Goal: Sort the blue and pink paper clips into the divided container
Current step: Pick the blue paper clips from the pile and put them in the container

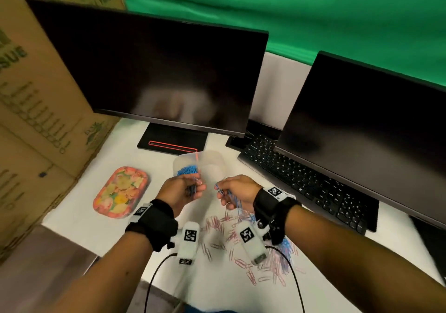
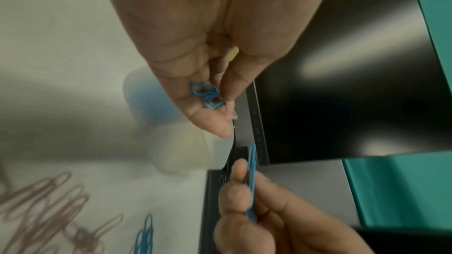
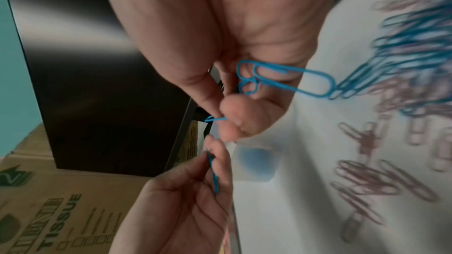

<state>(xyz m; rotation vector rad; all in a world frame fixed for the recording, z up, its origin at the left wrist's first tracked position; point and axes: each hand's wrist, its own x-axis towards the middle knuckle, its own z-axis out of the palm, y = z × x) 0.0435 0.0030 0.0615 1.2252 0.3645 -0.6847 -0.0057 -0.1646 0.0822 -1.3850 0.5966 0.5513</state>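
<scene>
My left hand (image 1: 196, 187) pinches a few blue clips (image 2: 206, 96) between thumb and fingers, just in front of the translucent divided container (image 1: 217, 160). Blue clips (image 1: 187, 170) fill the container's left compartment; the right one looks empty. My right hand (image 1: 220, 191) pinches blue clips (image 3: 281, 76) from which a linked bunch trails down to the table. The two hands are a few centimetres apart above the white table. A loose heap of pink clips (image 1: 217, 225) mixed with blue clips (image 1: 284, 245) lies under my wrists.
A flowered oval tray (image 1: 120, 192) lies left of the container. Two dark monitors (image 1: 154, 71) (image 1: 366, 131) and a black keyboard (image 1: 304, 182) stand behind and to the right. Cardboard boxes (image 1: 36, 119) wall off the left side. Black cables (image 1: 154, 281) hang off my wrists.
</scene>
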